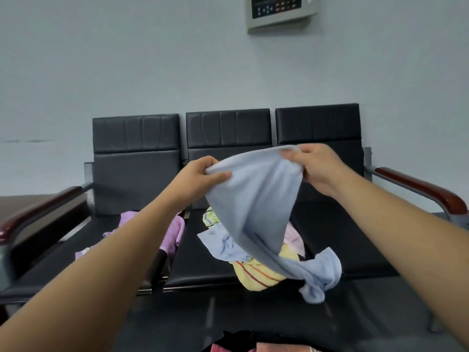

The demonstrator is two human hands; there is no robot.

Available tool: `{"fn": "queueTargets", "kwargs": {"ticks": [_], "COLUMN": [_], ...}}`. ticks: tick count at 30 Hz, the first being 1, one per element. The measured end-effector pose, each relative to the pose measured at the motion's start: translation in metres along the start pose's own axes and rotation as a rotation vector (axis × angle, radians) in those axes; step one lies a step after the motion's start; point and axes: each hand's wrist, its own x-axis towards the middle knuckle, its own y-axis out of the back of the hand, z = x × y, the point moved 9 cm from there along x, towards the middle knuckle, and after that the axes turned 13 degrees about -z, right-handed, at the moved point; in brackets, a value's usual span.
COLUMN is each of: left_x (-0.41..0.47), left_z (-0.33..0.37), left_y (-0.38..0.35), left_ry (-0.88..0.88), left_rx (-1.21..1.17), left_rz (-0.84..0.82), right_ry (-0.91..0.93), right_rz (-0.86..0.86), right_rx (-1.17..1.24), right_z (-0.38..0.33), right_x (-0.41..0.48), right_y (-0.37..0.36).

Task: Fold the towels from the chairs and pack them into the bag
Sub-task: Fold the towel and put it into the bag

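Both hands hold one light blue towel [253, 207] up in the air in front of a row of three black chairs [137, 158]. The left hand [200, 179] pinches a bunched upper corner at about 9 o'clock of the towel, its fingers [218, 177] curled tight on the cloth. The right hand [317, 171] grips the upper edge at about 2 o'clock, its fingers [291, 155] closed over the hem. The top edge is stretched between the two hands. The rest hangs in a twisted fold toward 5 o'clock, and its crumpled lower end trails over the front edge of the seats.

Under the hanging cloth, on the middle seat, lies a loose pile. A yellow striped towel [253, 275] is at 6 o'clock of the held towel, a second pale blue cloth [220, 247] at 8 o'clock, and a pink towel [295, 237] at 4 o'clock. The held towel covers part of this pile.

On the left seat a purple towel [175, 232] lies unfolded, partly hidden behind the left forearm.

Reddish-brown wooden armrests close the row at 9 o'clock [38, 207] and 3 o'clock [418, 186] of the view. A wall panel [281, 11] with buttons hangs at 12 o'clock. At 6 o'clock, on the bottom edge, a dark shape [238, 339] shows pink and red cloth; whether it is the bag cannot be told.
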Motion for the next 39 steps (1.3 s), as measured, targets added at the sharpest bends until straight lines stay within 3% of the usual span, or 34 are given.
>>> {"fn": "queueTargets", "kwargs": {"ticks": [5,11,15,19,20,22,24,27,29,32,39], "left_x": [-0.011,-0.023,-0.029,-0.032,-0.032,-0.036,-0.036,-0.028,-0.023,-0.022,-0.02], "left_z": [0.021,0.008,0.003,-0.004,-0.004,0.0,0.014,0.046,0.056,0.062,0.068], "left_y": [0.031,0.043,0.044,0.046,0.046,0.045,0.033,0.011,0.003,-0.011,-0.022], "left_ry": [0.018,0.2,0.239,0.341,0.33,0.245,0.118,-0.018,-0.027,-0.036,-0.005], "left_rx": [0.163,0.565,0.729,0.706,0.601,0.146,-0.288,-0.52,-0.526,-0.348,0.015], "left_rz": [-0.004,-0.055,-0.023,-0.004,0.017,0.088,0.045,-0.122,-0.193,-0.284,-0.189], "right_ry": [0.004,-0.141,-0.092,-0.053,-0.053,-0.042,-0.014,0.006,0.03,0.068,0.035], "right_rz": [0.016,0.076,0.181,0.249,0.265,0.286,0.292,0.251,0.22,0.154,-0.236], "right_rx": [0.236,-0.086,0.046,0.136,0.092,-0.098,-0.245,-0.288,-0.277,-0.239,-0.23], "right_z": [-0.027,-0.012,-0.015,-0.014,-0.014,-0.018,-0.027,-0.031,-0.037,-0.044,-0.042], "right_x": [-0.014,-0.033,-0.034,-0.034,-0.035,-0.036,-0.039,-0.034,-0.032,-0.028,-0.03], "right_y": [0.01,0.022,0.03,0.033,0.035,0.036,0.031,0.018,0.005,-0.014,-0.079]}}
